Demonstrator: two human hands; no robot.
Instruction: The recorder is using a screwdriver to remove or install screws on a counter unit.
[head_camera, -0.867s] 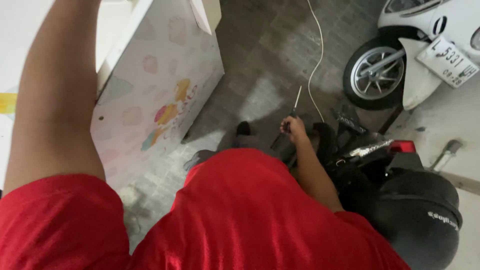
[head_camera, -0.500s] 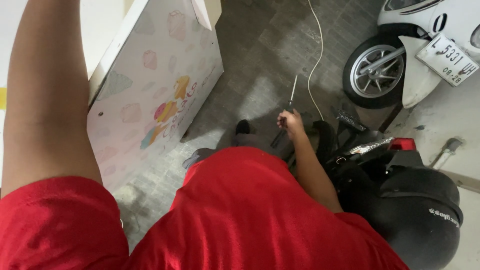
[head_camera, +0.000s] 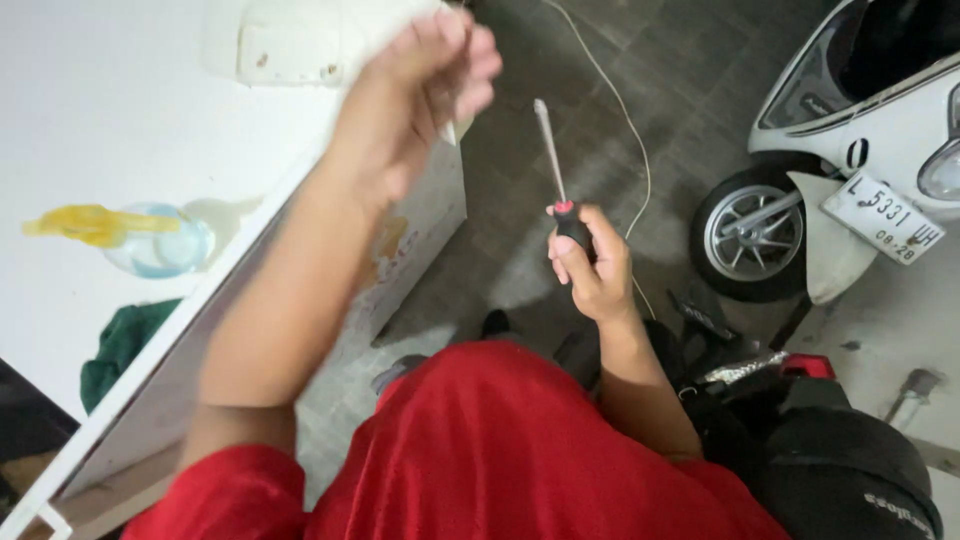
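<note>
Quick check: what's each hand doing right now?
Left hand: raised over the white cabinet, fingers loosely curled, holding nothing visible.
Right hand: closed on screwdriver.

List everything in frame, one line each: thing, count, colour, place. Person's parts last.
screwdriver: 1, metal shaft, black and red handle, centre, shaft pointing up
white cabinet: 1, white top, decorated side panel, left
spray bottle: 1, clear with yellow trigger, lying on the cabinet top
cloth: 1, dark green, on the cabinet top at the left edge
cord: 1, white, across the grey tiled floor
white scooter: 1, white, upper right, front wheel and plate showing
dark scooter: 1, black with a red part, lower right
red shirt: 1, red, bottom centre
left hand: raised over the cabinet edge, blurred, whether it holds anything cannot be told
right hand: fingers closed round the screwdriver handle
</note>
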